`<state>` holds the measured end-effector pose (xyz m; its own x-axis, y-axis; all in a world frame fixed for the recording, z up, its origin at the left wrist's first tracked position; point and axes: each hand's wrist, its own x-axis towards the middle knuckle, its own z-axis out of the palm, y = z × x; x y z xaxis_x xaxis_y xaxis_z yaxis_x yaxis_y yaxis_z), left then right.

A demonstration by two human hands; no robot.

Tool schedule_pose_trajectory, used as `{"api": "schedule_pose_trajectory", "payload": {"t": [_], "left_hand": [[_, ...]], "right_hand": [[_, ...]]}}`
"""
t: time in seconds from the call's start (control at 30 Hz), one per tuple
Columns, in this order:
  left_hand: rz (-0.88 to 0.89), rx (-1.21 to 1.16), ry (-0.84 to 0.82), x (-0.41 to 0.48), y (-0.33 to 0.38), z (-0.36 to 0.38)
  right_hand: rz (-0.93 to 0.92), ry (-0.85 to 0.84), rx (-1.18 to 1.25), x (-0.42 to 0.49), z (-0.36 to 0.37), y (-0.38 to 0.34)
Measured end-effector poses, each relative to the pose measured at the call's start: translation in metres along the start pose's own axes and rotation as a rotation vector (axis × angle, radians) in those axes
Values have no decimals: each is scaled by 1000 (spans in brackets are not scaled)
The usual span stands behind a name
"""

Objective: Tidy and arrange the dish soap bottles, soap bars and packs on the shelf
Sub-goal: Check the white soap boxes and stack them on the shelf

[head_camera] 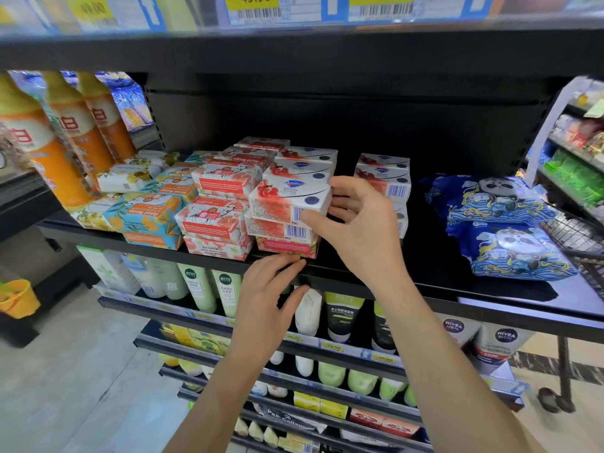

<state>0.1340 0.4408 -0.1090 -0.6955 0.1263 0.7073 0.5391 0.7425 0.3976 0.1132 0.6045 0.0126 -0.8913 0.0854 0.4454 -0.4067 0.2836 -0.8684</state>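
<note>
Shelf (434, 256) edge, soap stack (277, 227) right at it — a slip risk
The right hand (359, 223) pinched the top box (284, 199) between thumb and curled fingers, the left hand (264, 289) lay open against the edge below; a crooked nudge could have tipped boxes off the front

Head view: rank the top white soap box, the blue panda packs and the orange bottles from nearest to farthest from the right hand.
1. White soap box: gripped by the right hand, on top of the middle stack.
2. Blue panda packs: to the hand's right on the shelf.
3. Orange bottles: at the far left.
</note>
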Motion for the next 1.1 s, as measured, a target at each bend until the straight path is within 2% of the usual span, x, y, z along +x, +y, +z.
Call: {"api": "schedule_pose_trajectory", "payload": {"t": [0.23,0.33,0.43,0.53,0.83,1.1], "left_hand": [[-13,-21,-12,-2,1,1],[-28,-36,-13,-3,1,1],[-29,-49,-7,-4,2,2],[-38,-46,-6,-4,2,3],[-75,-52,-18,-5,7,0],[-82,-55,-17,-6,11,0]], "right_hand": [[-13,48,-111,-2,-9,1],[32,122,-147,-1,-33,16],[89,168,-286,7,-55,39],[178,126,-345,13,-62,56],[212,25,-395,18,-68,73],[222,116,-369,-21,-77,49]]}}
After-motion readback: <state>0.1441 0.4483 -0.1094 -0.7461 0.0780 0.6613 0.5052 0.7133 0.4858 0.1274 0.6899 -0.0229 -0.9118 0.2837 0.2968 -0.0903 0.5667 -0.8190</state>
